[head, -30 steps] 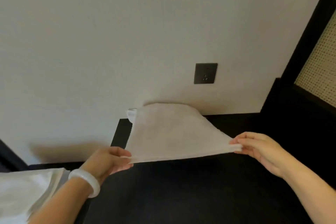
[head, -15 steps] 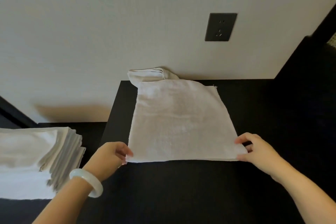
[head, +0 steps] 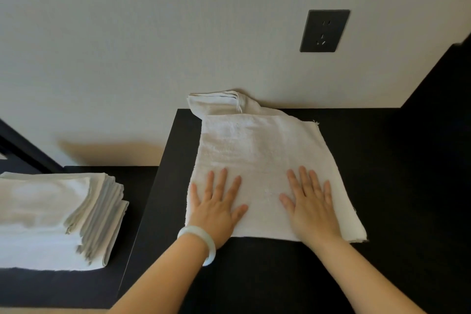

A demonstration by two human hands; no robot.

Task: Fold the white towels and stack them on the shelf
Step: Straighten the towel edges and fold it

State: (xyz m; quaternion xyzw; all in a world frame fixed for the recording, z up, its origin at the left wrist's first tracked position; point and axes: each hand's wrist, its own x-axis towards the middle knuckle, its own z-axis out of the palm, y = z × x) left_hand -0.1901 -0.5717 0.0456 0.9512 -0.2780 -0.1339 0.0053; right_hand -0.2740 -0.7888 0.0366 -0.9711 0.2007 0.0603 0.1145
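A folded white towel [head: 260, 150] lies flat on the black tabletop [head: 382, 186]. Its far end bunches up against the wall [head: 219, 102]. My left hand [head: 216, 209] presses flat on the towel's near left part, fingers spread, a pale bangle on the wrist. My right hand [head: 311, 206] lies flat on the near right part, fingers spread too. Neither hand grips anything. A stack of several folded white towels [head: 53, 216] rests on a lower black shelf [head: 135, 181] to the left.
A cream wall rises right behind the tabletop, with a dark socket plate [head: 325, 30] on it. A tall black panel [head: 443, 79] closes the right side. The tabletop's left edge [head: 153, 196] drops to the lower shelf.
The towel went from held in the air to lying flat on the tabletop. Both hands let go of its near corners and now press palm-down on it. The view tilted down.
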